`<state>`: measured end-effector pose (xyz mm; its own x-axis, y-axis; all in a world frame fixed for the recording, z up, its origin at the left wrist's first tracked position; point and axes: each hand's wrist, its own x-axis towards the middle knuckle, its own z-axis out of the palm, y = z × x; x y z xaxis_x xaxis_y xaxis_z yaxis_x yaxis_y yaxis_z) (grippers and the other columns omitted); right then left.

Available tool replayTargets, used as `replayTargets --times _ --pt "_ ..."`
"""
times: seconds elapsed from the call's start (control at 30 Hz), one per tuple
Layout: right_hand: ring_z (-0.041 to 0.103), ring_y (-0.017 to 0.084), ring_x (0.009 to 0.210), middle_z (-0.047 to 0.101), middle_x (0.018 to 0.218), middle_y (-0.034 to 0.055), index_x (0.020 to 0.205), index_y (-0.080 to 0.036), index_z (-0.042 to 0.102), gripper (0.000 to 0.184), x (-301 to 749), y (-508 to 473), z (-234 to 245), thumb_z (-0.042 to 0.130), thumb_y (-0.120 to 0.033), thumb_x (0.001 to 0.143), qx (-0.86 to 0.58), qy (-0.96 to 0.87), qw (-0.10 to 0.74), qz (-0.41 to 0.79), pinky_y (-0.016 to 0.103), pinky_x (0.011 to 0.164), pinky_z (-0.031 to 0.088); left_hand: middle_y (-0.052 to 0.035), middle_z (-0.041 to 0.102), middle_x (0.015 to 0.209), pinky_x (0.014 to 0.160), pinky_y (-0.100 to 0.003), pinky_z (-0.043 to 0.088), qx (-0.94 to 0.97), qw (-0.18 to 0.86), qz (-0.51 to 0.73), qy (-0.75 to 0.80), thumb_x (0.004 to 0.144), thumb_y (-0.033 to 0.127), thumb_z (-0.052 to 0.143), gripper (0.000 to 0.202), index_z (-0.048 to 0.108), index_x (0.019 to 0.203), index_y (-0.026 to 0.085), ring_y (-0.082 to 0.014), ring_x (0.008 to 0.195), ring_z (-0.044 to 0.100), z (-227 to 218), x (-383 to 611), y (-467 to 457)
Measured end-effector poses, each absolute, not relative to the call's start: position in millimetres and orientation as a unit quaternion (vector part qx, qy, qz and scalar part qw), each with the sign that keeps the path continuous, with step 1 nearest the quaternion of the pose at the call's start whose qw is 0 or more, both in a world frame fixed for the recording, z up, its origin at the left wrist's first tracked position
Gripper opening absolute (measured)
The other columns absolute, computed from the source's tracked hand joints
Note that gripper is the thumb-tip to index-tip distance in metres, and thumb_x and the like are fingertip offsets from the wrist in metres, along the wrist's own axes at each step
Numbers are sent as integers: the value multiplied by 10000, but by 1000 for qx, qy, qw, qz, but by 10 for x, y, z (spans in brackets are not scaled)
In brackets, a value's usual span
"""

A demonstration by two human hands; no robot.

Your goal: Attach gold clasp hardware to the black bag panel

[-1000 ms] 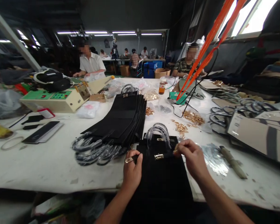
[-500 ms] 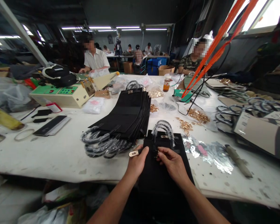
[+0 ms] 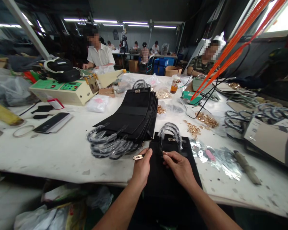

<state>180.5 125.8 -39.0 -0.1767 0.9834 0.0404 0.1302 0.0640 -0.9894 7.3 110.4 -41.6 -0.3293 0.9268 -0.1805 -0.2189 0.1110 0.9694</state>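
Note:
A black handbag (image 3: 158, 179) with plastic-wrapped handles (image 3: 170, 131) lies at the table's front edge in front of me. My left hand (image 3: 142, 167) is closed on the bag's left side, thumb on top. Beside that thumb, a gold clasp plate (image 3: 137, 157) on a short black strap sticks out to the left. Between thumb and forefinger, my right hand (image 3: 179, 164) pinches a small gold metal fitting (image 3: 163, 153) against the front of the bag, below the handles. The fingers partly hide the fitting. Another gold piece (image 3: 171, 139) sits between the handles.
Left of the bag lies a stack of black bag panels (image 3: 134, 110) with wrapped handles. To the right are gold fittings (image 3: 206, 119), silver plates (image 3: 224, 161) and a grey-green rolled tool (image 3: 247, 167). A cream machine (image 3: 67, 92) stands back left. Two people sit across the table.
My view has shifted slightly, so the table scene sits a little differently. The fitting in my right fingers has turned a little; both hands keep their holds.

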Motion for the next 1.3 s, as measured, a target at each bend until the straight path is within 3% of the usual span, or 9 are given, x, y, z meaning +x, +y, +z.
replayTargets --times 0.17,0.3,0.63,0.83,1.0,1.3 --pt "704 203 759 712 1012 90 1085 -189 778 408 1674 1242 -367 706 -550 910 -507 -585 418 476 285 595 551 -57 738 1172 1004 -347 469 273 492 596 573 896 548 683 419 743 1111 193 -236 1106 665 -495 77 1090" --pt "709 202 727 723 903 78 1077 -166 741 428 1610 1260 -323 751 -534 860 -526 -562 409 490 281 625 539 -49 736 1180 1049 -346 432 279 467 590 596 887 541 675 407 754 1086 195 -239 1171 634 -434 88 1080" --pt "693 182 712 711 815 18 1118 -210 706 326 1435 1178 -202 666 -443 894 -552 -639 401 356 312 733 555 -20 741 1144 959 -295 458 319 446 587 596 936 524 620 358 754 1055 214 -210 1127 639 -411 91 1043" --pt "648 157 630 685 743 -13 1047 -214 676 231 1378 1215 -61 634 -370 881 -567 -667 357 326 273 625 490 -31 739 1031 941 -276 474 375 424 578 588 961 492 566 349 743 987 193 -195 1051 651 -252 131 972" --pt "614 129 596 660 730 -39 1056 -224 665 207 1397 1258 10 626 -297 866 -554 -702 320 312 257 595 455 -61 744 1087 990 -316 483 368 428 577 590 933 508 578 395 752 1057 176 -220 1073 663 -212 144 962" --pt "606 151 628 666 752 1 1060 -200 676 251 1461 1232 -41 649 -386 892 -530 -672 356 374 272 603 474 -90 751 1130 981 -342 502 325 418 613 586 931 499 616 391 773 1050 161 -241 1098 673 -372 165 1019"
